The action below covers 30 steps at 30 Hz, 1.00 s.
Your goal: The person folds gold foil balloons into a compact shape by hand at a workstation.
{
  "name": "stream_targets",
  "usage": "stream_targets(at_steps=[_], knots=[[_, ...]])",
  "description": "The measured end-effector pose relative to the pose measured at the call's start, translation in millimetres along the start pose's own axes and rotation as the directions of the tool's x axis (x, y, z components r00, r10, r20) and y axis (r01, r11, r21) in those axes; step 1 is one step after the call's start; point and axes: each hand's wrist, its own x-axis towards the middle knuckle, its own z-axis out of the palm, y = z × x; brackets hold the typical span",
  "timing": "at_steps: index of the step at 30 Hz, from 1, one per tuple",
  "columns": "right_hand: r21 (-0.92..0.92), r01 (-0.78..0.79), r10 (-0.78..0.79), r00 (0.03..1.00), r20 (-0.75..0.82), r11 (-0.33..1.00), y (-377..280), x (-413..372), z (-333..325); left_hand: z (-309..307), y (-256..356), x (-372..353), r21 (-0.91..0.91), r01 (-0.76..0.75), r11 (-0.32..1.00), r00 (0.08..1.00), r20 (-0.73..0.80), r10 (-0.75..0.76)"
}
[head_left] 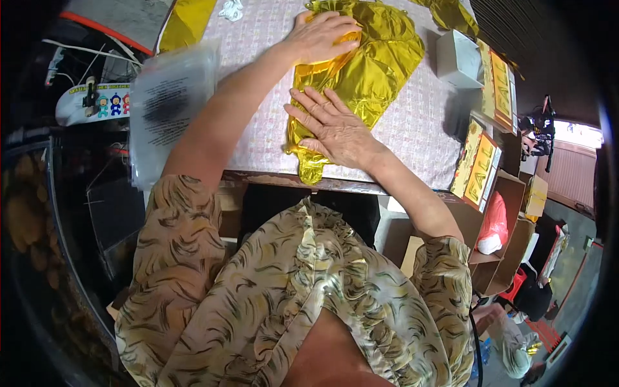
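A shiny gold foil balloon (387, 58) lies flat and creased on the cloth-covered table, its narrow tab end pointing toward my body. My left hand (324, 37) presses on its far left part, palm down with the fingers stretched out. Closer to the table's near edge, my right hand (340, 134) rests flat on the lower part of the same balloon, fingers spread. Both hands touch the foil without gripping it, and they cover parts of its left side.
Clear plastic bags (171, 116) with printed text are stacked at the table's left. More gold foil (187, 22) lies at the far left corner. On the right stand a white box (459, 59) and printed "FALL" cards (480, 169). A cardboard box (506, 213) sits below.
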Motion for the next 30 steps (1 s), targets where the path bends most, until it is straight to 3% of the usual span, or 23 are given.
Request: stream_targets(at_steps=[2,3,7,9,10,11,12,13,14,15,16,17,19,20,22,27,28,30], knots=[[0.0,-0.007,0.007,1.0,-0.002,1.0,1.6,0.4,0.2,1.2,-6.1,10.0,-0.068,-0.011,0.998,1.0,-0.017,0.01],[0.011,-0.011,0.011,1.0,0.004,1.0,1.0,0.0,0.5,6.2,-10.0,11.9,0.045,-0.058,0.997,0.994,-0.095,0.062],[0.024,-0.019,0.019,1.0,0.006,1.0,1.2,-0.8,0.9,15.7,-13.3,24.0,0.156,-0.064,0.986,0.986,-0.142,0.087],[0.028,-0.016,0.016,1.0,-0.003,0.999,1.5,-0.7,3.1,-2.4,-12.3,30.1,0.271,-0.147,0.951,0.905,-0.351,0.24],[0.026,-0.018,0.019,1.0,-0.009,0.999,2.2,-1.0,3.9,-40.8,-4.5,32.7,0.271,-0.147,0.951,0.908,-0.345,0.238],[0.032,-0.022,0.022,1.0,-0.009,0.999,1.9,-1.1,3.4,-102.2,12.2,34.5,0.172,-0.029,0.985,0.99,-0.128,0.052],[0.038,-0.022,0.023,1.0,-0.014,0.999,1.3,-1.0,1.5,-71.7,-24.5,42.1,0.098,-0.129,0.987,0.917,-0.366,0.156],[0.044,-0.022,0.023,1.0,-0.019,0.999,0.7,-1.2,0.3,-41.8,-60.4,49.5,0.079,-0.249,0.965,0.777,-0.578,0.248],[0.048,-0.024,0.025,1.0,-0.016,0.999,0.5,-1.5,-0.1,-44.8,-68.8,37.5,0.074,-0.249,0.966,0.78,-0.576,0.246],[0.054,-0.019,0.021,0.999,-0.031,0.998,0.8,-1.3,-0.4,-55.5,-68.1,24.3,-0.228,-0.141,0.963,0.874,-0.485,0.014],[0.058,-0.012,0.015,0.999,-0.048,0.998,0.8,-1.0,-0.1,-64.9,-64.2,12.6,-0.495,0.005,0.869,0.927,-0.323,-0.19],[0.061,-0.01,0.013,0.999,-0.047,0.998,0.6,-1.1,-0.2,-66.5,-63.9,2.0,-0.495,0.009,0.869,0.927,-0.321,-0.193],[0.027,-0.004,0.006,0.998,-0.057,1.0,1.2,-1.1,-0.4,-69.7,-61.5,-12.8,-0.618,0.052,0.784,0.976,-0.135,-0.171],[0.028,-0.003,0.005,0.998,-0.057,1.0,1.2,-1.3,0.0,-63.6,-63.5,-14.9,-0.618,0.054,0.785,0.976,-0.134,-0.172],[0.021,-0.002,0.003,0.998,-0.056,1.0,1.9,-1.1,1.1,-48.3,-66.2,-16.9,-0.483,-0.077,0.872,0.976,-0.216,-0.033],[0.021,0.001,0.0,0.999,-0.044,1.0,1.7,-0.8,-2.4,-37.9,-64.9,-15.6,-0.446,-0.081,0.891,0.966,-0.257,-0.04],[0.038,0.001,0.001,0.999,-0.038,0.999,1.2,-0.7,-4.4,-36.8,-65.1,-16.6,-0.459,-0.238,0.856,0.919,-0.391,0.046],[0.038,-0.011,0.012,1.0,-0.027,0.999,-1.4,-2.1,-13.9,-36.2,-67.1,-20.0,-0.444,-0.383,0.81,0.845,-0.522,0.113]])
